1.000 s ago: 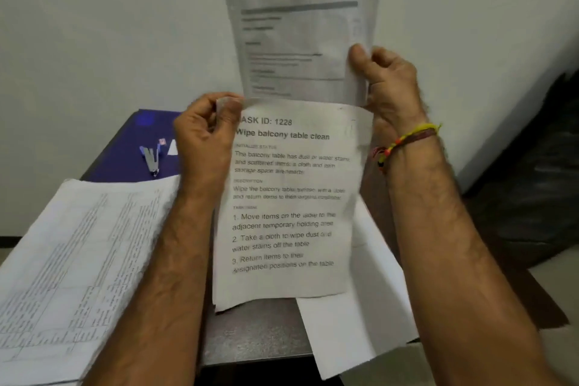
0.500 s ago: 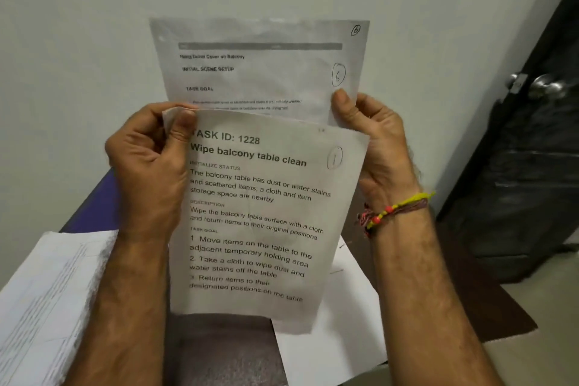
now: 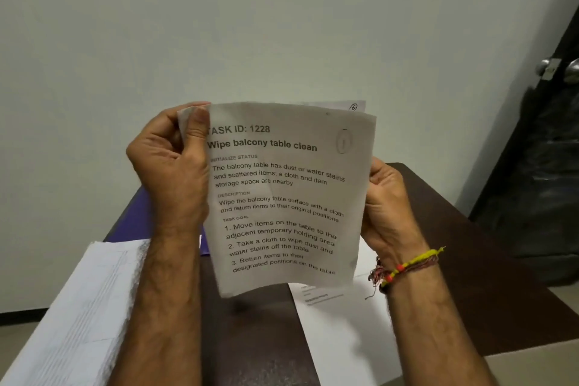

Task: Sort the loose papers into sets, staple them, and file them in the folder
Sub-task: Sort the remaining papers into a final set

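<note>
Both hands hold a small set of papers up in the air above the dark table (image 3: 463, 229), in front of a pale wall (image 3: 219, 25). The front sheet (image 3: 288, 197) faces the camera, headed "TASK ID: 1228" and "Wipe balcony table clean", with a circled mark near its top right corner. The left hand (image 3: 170, 169) pinches the top left corner, thumb pressed on the front and fingers curled behind. The right hand (image 3: 387, 200) grips the right edge lower down, with its fingers curled behind the paper; a yellow and red thread bracelet (image 3: 407, 269) sits on that wrist. Behind the front sheet a second sheet (image 3: 347, 105) peeks out at the top right, showing a small circled number that looks like a 6, though it is too small to be sure.

On the table, at the near left, lies a thick stack of printed papers (image 3: 81, 307). At the near right a single white sheet (image 3: 351, 332) lies flat, hanging partly over the near edge. A purple folder (image 3: 138, 216) lies at the far left of the table, mostly hidden by the left arm. At the far right stands a dark door (image 3: 539, 166) with a metal knob (image 3: 546, 67)
</note>
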